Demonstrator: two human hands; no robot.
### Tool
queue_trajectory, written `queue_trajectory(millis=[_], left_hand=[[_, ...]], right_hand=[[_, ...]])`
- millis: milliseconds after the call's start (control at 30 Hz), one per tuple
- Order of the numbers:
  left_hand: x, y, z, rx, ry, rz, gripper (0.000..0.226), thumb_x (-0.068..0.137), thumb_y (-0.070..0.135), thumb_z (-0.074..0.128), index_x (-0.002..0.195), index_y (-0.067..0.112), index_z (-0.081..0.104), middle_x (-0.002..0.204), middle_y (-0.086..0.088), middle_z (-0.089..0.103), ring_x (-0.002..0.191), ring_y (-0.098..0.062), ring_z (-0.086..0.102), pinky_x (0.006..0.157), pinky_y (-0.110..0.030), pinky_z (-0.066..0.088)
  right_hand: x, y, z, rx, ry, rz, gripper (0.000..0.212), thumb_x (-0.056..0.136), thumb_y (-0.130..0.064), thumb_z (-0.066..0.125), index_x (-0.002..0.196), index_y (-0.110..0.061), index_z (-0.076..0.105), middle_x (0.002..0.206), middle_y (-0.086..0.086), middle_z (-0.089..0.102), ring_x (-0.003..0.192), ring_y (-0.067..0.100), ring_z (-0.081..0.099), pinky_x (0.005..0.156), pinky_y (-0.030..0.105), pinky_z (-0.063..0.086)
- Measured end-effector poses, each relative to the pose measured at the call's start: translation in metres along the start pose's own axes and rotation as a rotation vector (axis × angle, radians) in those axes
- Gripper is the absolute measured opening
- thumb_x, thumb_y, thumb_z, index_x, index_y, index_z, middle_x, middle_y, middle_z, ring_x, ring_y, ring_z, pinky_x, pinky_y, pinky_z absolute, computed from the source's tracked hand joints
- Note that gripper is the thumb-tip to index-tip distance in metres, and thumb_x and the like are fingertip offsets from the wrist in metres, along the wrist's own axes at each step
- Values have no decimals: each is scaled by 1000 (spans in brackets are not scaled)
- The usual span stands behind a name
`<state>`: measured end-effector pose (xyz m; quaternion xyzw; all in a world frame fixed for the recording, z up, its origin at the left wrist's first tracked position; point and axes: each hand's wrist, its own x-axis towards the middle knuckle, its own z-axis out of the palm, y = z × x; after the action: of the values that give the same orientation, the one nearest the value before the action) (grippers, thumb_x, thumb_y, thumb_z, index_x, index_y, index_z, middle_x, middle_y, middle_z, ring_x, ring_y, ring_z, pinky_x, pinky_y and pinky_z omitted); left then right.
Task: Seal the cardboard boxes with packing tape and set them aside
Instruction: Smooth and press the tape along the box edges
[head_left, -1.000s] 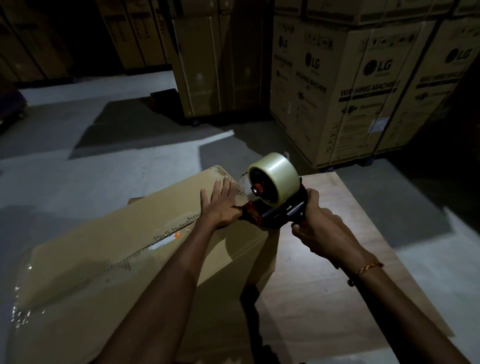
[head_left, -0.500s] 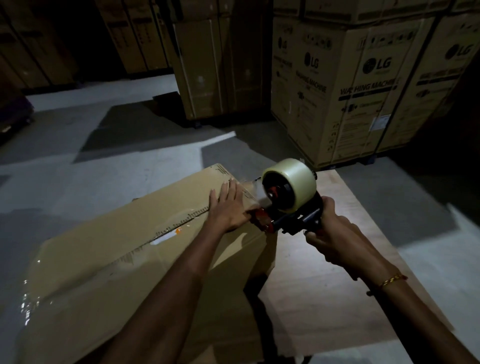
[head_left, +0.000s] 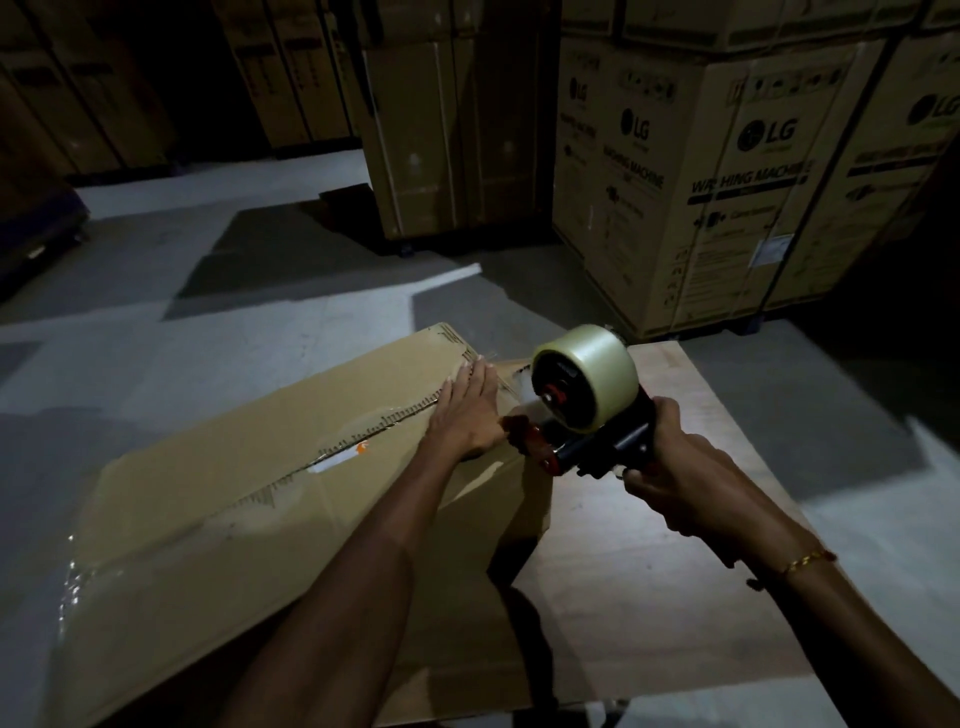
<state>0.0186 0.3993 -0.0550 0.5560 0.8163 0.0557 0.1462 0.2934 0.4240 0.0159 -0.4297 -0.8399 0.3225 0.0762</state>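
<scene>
The cardboard box (head_left: 291, 499) lay under your left hand (head_left: 467, 410), whose flat, straight fingers pressed its taped seam. It looked light yet bulky with flexing flaps, best lifted by its bottom edges. Your right hand (head_left: 675, 467) gripped the tape dispenser (head_left: 587, 405) just beside the box's end.

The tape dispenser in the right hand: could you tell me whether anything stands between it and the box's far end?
Nothing visible does. The tape dispenser, gripped by the right hand, is already at the far end of the cardboard box; the left hand lies flat beside it on top.
</scene>
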Motion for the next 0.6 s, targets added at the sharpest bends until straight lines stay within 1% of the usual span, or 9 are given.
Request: queue_trajectory(millis=[100,200,267,333,367,433,500,600], left_hand=[[-1,4,-2,14,-5,-22,96,96,76,21,161,13,-9,167,-5,-21,154,-23,-19,124,-45,-9],[-3,5,-2,22,2,-22,97,94,78,18,162,13,-8,168,-6,-19,155,-23,-17,125,-47,-8],[-4,6,-1,28,-4,-27,93,97,74,20,161,13,-9,168,-5,-20,155,-23,-17,125,-48,-7],[-5,7,-3,39,-11,-32,87,102,65,26,161,12,-9,168,-6,-20,155,-24,-17,125,-48,-7],[-5,9,-4,45,-10,-40,85,103,60,29,161,11,-10,168,-7,-20,155,-25,-17,124,-48,-7],[-9,15,-4,55,4,-62,82,105,50,35,161,10,-9,168,-10,-19,155,-28,-16,124,-48,-7],[-15,27,3,68,51,-67,83,104,46,40,161,8,-8,168,-13,-16,155,-30,-15,124,-47,-7],[-24,39,17,12,128,-82,85,103,45,45,161,10,-7,168,-13,-15,155,-30,-13,125,-45,-6]], right_hand=[[-14,7,2,19,-6,18,47,96,-22,60,116,-35,20,78,5,62,59,19,54,56,41,53],[-19,8,2,-12,6,15,48,96,-22,60,118,-34,19,77,4,62,58,19,56,55,39,53],[-17,6,1,-48,-6,25,48,96,-22,60,117,-34,19,77,3,62,61,20,59,56,40,54],[-13,5,0,-67,-13,41,43,94,-22,59,113,-29,21,77,6,63,61,25,61,55,44,56],[-12,5,0,-57,-11,43,41,93,-21,59,110,-27,22,77,7,63,59,25,60,52,43,56],[-10,4,0,-31,-16,46,39,94,-19,58,109,-26,23,77,9,63,54,22,58,45,33,53],[-9,4,-1,-35,-29,53,39,94,-19,59,111,-26,24,77,8,63,51,20,57,43,27,51],[-9,4,-5,-39,-56,55,42,95,-18,60,114,-27,23,76,6,62,50,17,57,43,23,48]])
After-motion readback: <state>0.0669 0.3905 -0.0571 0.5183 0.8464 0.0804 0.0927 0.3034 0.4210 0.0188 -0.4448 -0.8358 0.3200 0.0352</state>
